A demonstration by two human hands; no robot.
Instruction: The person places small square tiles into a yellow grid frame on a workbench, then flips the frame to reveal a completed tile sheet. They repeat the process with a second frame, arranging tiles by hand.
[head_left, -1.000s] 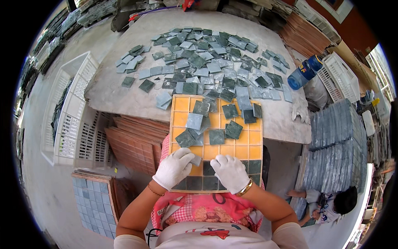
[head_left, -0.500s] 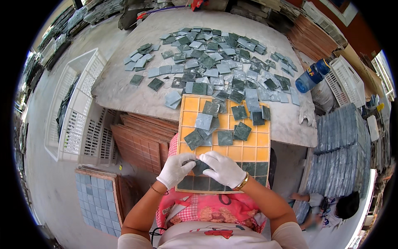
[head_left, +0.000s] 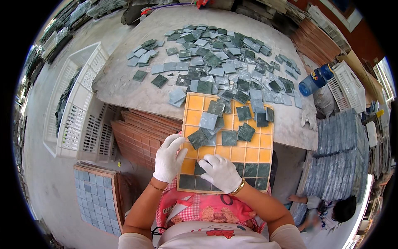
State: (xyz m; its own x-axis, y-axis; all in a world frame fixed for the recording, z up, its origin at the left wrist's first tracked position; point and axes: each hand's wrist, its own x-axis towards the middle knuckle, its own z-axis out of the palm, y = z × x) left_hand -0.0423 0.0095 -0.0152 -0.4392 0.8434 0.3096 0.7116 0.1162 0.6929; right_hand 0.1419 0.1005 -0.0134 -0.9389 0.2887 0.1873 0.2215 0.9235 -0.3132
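A yellow grid tray (head_left: pixel 193 118) rests before me, leaning on the table edge. Dark green stone tiles (head_left: pixel 250 170) fill cells in its two nearest rows. Over the second row is my right hand (head_left: pixel 222 172) in a white glove, fingers curled and closed on a dark stone tile (head_left: pixel 199 169), which they partly cover. My left hand (head_left: pixel 168 159), gloved too, is raised at the tray's left edge, thumb and fingers apart, with nothing in it. Several loose stone tiles (head_left: pixel 229 138) lie on the tray's upper part, some overlapping.
Many grey and green tiles (head_left: pixel 213 60) are scattered on the table (head_left: pixel 120 85). White crates (head_left: pixel 89 124) stand at left, above a tile-filled panel (head_left: pixel 95 195). A blue bottle (head_left: pixel 313 81) lies at right, near stacked slabs (head_left: pixel 338 145). Another person (head_left: pixel 331 216) is at lower right.
My left hand has let go of the small tile, opened and moved up and left. My right hand has stayed by the tile at the second row. The view has shifted slightly.
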